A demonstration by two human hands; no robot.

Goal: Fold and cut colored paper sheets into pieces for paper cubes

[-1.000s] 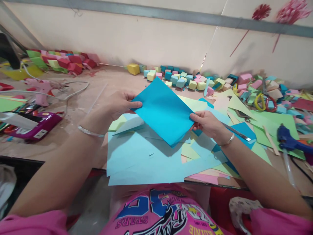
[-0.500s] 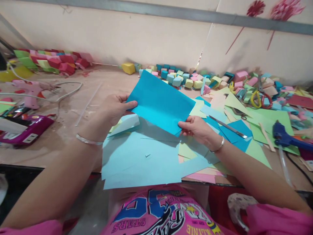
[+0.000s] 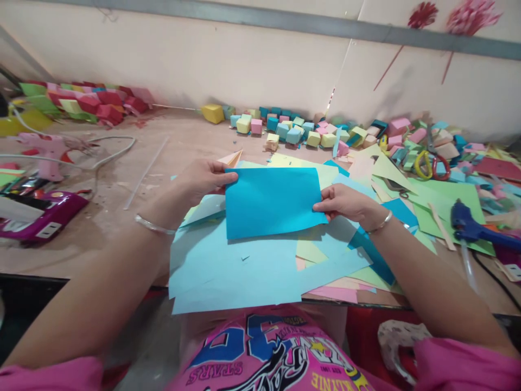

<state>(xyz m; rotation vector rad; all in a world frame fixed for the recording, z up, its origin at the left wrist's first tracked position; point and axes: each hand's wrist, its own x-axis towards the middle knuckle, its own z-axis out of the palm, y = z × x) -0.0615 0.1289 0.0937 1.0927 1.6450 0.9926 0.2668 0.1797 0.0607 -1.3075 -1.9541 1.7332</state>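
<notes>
A bright blue sheet of paper (image 3: pixel 273 201) is held up between both hands, roughly level. My left hand (image 3: pixel 205 179) pinches its upper left corner, thumb on the near face. At the lower right edge, my right hand (image 3: pixel 340 203) grips it the same way. Beneath it on the table lie large pale blue sheets (image 3: pixel 232 277), with a tiny dark scrap on top. More blue paper (image 3: pixel 401 214) and green paper (image 3: pixel 451 203) lie to the right of my right hand; my right forearm hides part of the pile.
Small paper cubes (image 3: pixel 293 133) line the wall. Scissors (image 3: pixel 431 163) lie among paper pieces at right, near a blue glue gun (image 3: pixel 472 222). At left are a pink glue gun (image 3: pixel 51 155) with its cord, a purple device (image 3: pixel 49 217) and a clear stick (image 3: pixel 146 172).
Both hands have turned the blue sheet from a slant to nearly level and brought its left side lower. My right hand has shifted slightly right, covering the cutter seen earlier.
</notes>
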